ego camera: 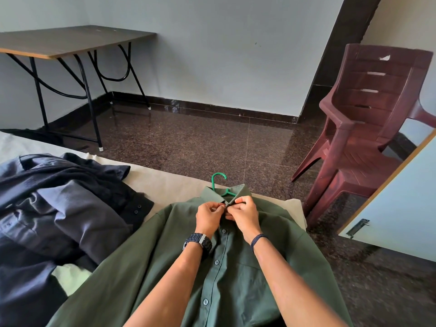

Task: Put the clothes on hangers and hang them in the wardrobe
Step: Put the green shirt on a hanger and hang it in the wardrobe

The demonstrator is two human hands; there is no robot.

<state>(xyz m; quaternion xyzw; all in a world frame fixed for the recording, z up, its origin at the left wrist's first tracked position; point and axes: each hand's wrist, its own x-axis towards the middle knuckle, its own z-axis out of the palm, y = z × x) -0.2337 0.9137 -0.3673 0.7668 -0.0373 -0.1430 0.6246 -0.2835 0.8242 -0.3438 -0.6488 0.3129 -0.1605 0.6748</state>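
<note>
From my feed, most of the green hanger [221, 185] sits hidden inside the green shirt [236, 267]; only its hook and neck show above the collar. My hands cover the top button, so I can't tell whether it's fastened. The shirt's hem runs off the bottom edge, the dark clothes [59, 208] off the left.

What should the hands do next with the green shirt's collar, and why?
Probably finish fastening the top button. The left hand and right hand both pinch the placket just below the collar of the green shirt, and the green hanger already sits inside it, with its hook sticking out above the collar. Lifting comes after.
</note>
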